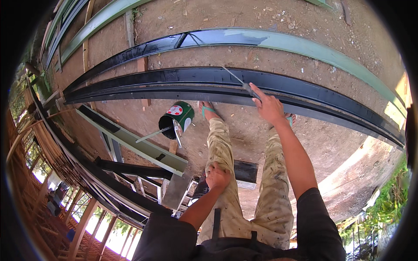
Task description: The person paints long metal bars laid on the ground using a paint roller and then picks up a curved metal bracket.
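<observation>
My right hand (269,108) grips the dark handle of a paint roller (248,88), whose thin wire frame reaches away to the far left. Its dark sleeve lies on the far steel beam (296,42), glossy black on the left part and pale green toward the right. A lighter, streaky edge shows where the two colours meet. Below my right hand, nearer to me, run black beams (287,82). My left hand (218,176) rests on my left knee with its fingers curled in, and I see nothing in it.
A green paint bucket (184,112), tipped toward me with a stick leaning out, stands left of my feet. Nearby lies a pale green channel beam (143,145). More green beams (98,25) lie at the far left. Metal framework (150,185) and stacked wooden strips (54,145) stand at left.
</observation>
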Available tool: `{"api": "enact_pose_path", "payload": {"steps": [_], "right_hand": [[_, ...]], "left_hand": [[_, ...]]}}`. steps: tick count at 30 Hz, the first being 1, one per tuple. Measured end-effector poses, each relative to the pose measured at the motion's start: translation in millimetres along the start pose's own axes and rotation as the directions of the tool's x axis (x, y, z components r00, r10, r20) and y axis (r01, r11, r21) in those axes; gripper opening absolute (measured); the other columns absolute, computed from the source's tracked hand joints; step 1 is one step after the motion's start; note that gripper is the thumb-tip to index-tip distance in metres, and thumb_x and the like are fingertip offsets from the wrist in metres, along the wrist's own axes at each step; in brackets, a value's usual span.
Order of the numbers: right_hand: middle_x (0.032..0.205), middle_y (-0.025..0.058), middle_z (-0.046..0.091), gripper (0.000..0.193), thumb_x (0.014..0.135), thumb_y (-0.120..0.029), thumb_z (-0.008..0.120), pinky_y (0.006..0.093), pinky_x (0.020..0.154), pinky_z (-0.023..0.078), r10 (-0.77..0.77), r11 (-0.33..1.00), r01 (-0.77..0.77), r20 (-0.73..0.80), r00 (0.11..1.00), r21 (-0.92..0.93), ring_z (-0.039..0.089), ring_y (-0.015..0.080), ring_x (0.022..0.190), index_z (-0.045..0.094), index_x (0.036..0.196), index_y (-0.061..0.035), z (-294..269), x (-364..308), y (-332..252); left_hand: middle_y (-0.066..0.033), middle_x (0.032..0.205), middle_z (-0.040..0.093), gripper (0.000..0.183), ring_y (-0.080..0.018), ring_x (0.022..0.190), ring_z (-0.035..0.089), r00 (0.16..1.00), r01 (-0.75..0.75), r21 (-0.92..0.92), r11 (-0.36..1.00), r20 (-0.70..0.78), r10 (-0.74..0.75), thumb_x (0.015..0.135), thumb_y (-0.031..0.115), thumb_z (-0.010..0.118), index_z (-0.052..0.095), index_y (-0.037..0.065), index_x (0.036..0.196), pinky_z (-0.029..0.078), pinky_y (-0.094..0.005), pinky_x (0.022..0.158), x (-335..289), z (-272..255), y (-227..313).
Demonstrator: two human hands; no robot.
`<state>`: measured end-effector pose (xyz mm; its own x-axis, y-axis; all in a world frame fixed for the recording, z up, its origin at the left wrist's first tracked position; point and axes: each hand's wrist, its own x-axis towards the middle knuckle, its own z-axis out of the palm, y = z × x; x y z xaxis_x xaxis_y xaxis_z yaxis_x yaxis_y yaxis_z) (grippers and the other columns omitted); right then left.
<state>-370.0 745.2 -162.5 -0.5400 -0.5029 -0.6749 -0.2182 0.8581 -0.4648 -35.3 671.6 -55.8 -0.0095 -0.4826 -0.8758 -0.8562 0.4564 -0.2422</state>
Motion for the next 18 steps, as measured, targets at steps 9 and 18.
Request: {"api": "enact_pose_path", "payload": {"steps": [9, 18], "right_hand": [[0.113, 0.0201, 0.076, 0.061, 0.102, -0.024, 0.064, 0.0470, 0.080, 0.059, 0.285, 0.957, -0.289, -0.135, 0.949, -0.013, 0.072, 0.0466, 0.098, 0.047, 0.157, -0.0438, -137, -170, 242], [0.074, -0.0063, 0.052, 0.056, 0.105, -0.028, 0.067, 0.0235, 0.052, 0.036, 0.399, 0.813, -0.322, -0.062, 0.915, 0.486, 0.042, 0.0037, 0.057, 0.053, 0.158, -0.0162, -197, -252, 311]], "left_hand": [[-0.0248, 0.133, 0.059, 0.066, -0.0446, 0.120, 0.064, 1.000, -0.001, 0.062, 0.998, -0.020, 0.002, 0.088, 0.042, 0.069, 0.049, 0.007, 0.140, 0.054, -0.0535, 0.099, -3, 3, 5], [-0.0243, 0.134, 0.058, 0.068, -0.0444, 0.119, 0.065, 0.999, 0.001, 0.063, 0.998, -0.049, 0.002, 0.087, 0.042, 0.069, 0.048, 0.009, 0.143, 0.054, -0.0537, 0.098, -5, 12, 7]]}}
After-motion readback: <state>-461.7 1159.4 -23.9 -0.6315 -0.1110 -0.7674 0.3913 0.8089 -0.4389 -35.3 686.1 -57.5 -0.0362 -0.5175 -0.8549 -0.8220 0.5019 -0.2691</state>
